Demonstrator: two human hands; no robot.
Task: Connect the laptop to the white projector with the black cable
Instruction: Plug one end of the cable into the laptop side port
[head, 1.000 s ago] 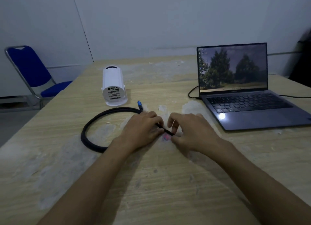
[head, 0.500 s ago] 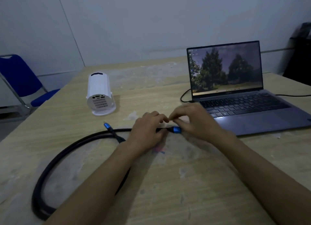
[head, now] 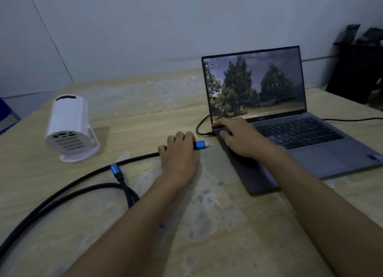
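The open grey laptop [head: 310, 140] stands at the right of the wooden table, screen lit. The white projector [head: 69, 127] sits at the left, its port side facing me. My left hand [head: 179, 152] is shut on the black cable [head: 83, 179] just behind its blue plug [head: 200, 145], which points at the laptop's left edge a short gap away. The cable's other blue plug [head: 115, 170] lies loose on the table. My right hand [head: 238, 137] rests on the laptop's left rear corner, thumb along the edge, pressing down on it.
A thin dark cord [head: 202, 127] is plugged into the laptop's left side near the hinge, and another cord [head: 352, 119] runs off to the right. The wooden table [head: 207, 225] has pale worn patches. Dark objects [head: 358, 54] stand at the back right.
My right hand let go of the blue plug and moved onto the laptop's left corner. My left hand slid right with the cable, bringing the plug close to the laptop's side.
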